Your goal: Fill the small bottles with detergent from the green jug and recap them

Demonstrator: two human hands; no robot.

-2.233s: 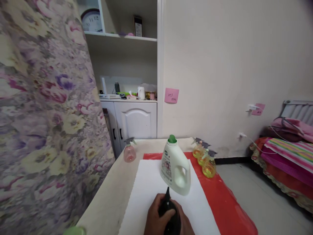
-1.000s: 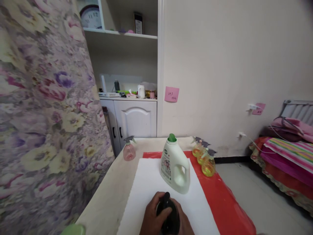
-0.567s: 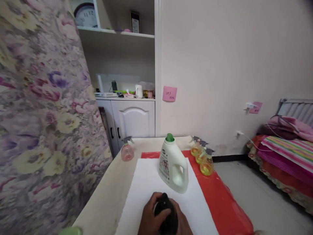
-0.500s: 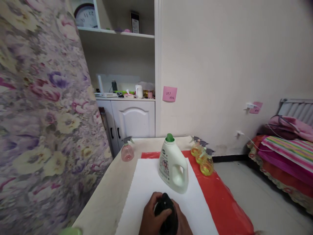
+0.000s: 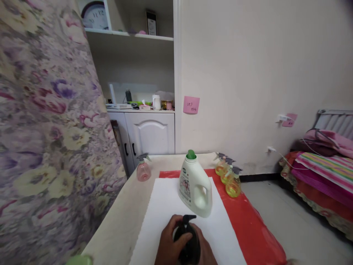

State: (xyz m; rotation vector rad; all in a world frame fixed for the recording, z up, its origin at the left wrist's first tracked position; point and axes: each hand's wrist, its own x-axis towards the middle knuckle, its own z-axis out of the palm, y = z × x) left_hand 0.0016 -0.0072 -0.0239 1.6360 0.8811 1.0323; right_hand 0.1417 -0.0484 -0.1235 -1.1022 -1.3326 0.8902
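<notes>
We see the nozzle [image 5: 190,218] of the black pump bottle [image 5: 190,247] pointing off to the right, across the near side of the pale green detergent jug [image 5: 194,189]. That is the change just made: half a second ago it was foreshortened and gave us no such sideways outline. We judge that the pump head, or perhaps the whole bottle, is being turned in the hands; the view does not settle which.

The grip is firm on both sides. The left hand [image 5: 169,243] curls around the bottle with its thumb laid over the front, and the right hand [image 5: 205,248] wraps the other side, its fingers partly hidden. The bottle is nearer to us than the jug and apart from it; we cannot tell whether its base rests on the white sheet [image 5: 158,209].

Against the earliest frame, where the nozzle stuck out toward the jug, the hands keep much the same pose. The jug stands where it stood on the sheet over the surface [image 5: 128,209]. The pink spray bottle [image 5: 143,172] remains left of the jug, and the yellow spray bottles [image 5: 233,188] remain right of it, on the red cover [image 5: 249,224].
</notes>
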